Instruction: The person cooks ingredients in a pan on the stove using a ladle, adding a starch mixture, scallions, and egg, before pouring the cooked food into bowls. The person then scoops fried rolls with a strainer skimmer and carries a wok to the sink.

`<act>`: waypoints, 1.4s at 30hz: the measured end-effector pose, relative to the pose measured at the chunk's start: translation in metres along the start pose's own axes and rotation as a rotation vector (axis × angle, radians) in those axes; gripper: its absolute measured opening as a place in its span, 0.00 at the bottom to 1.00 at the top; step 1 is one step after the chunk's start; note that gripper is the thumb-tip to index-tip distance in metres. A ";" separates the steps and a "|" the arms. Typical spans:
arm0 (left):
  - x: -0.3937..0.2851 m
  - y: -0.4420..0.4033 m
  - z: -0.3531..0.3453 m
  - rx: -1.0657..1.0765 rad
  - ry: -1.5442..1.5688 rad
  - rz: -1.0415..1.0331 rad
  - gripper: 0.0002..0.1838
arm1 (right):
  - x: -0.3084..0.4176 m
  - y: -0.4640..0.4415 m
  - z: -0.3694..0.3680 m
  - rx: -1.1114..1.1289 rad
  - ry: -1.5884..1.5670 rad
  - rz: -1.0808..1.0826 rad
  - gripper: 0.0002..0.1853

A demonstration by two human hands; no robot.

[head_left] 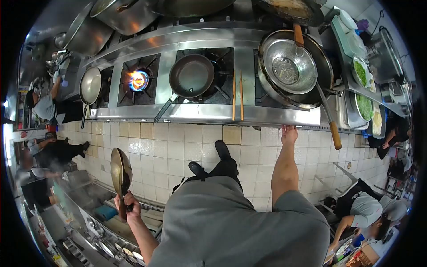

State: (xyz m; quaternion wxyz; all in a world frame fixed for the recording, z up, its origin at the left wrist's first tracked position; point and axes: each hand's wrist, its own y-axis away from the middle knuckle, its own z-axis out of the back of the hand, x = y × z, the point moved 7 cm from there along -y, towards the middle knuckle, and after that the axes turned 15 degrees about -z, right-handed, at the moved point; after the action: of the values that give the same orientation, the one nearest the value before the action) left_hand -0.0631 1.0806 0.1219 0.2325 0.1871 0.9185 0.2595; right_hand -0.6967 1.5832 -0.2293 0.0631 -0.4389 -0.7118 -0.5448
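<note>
My left hand (128, 204) is wrapped round the handle of a frying pan (121, 171), which is raised over the tiled floor away from the stove. At the stove's front edge, below the wok side, is my right hand (289, 134); its fingers reach the edge, and their tips are partly hidden. A metal strainer (290, 66) with a wooden handle rests in a large wok (328, 66) near that hand. A dark frying pan (191, 76) sits on the middle burner. Two long chopsticks (234, 95) lie beside it.
A flame (138, 81) burns on an uncovered burner. Left of it is a small pan (90, 86). Large pots (122, 17) stand behind. Trays of chopped greens (364, 107) are at the right. Co-workers (45, 105) are at the far left, others (365, 209) at lower right.
</note>
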 end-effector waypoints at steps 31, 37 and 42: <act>-0.253 -0.097 0.082 -0.203 -0.133 -0.116 0.19 | -0.682 0.217 -0.436 0.107 0.811 -0.209 0.10; -0.297 -0.143 0.078 -0.130 -0.242 -0.085 0.18 | -0.689 0.226 -0.430 0.138 0.550 -0.419 0.10; -0.311 -0.165 0.068 -0.127 -0.201 -0.052 0.17 | -0.680 0.238 -0.435 0.107 0.622 -0.449 0.10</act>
State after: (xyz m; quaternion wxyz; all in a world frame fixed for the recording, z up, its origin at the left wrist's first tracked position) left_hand 0.1912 0.8316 0.0805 0.3413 0.1731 0.8768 0.2912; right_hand -0.2876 0.8483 -0.2705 0.1781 -0.0818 -0.7645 -0.6141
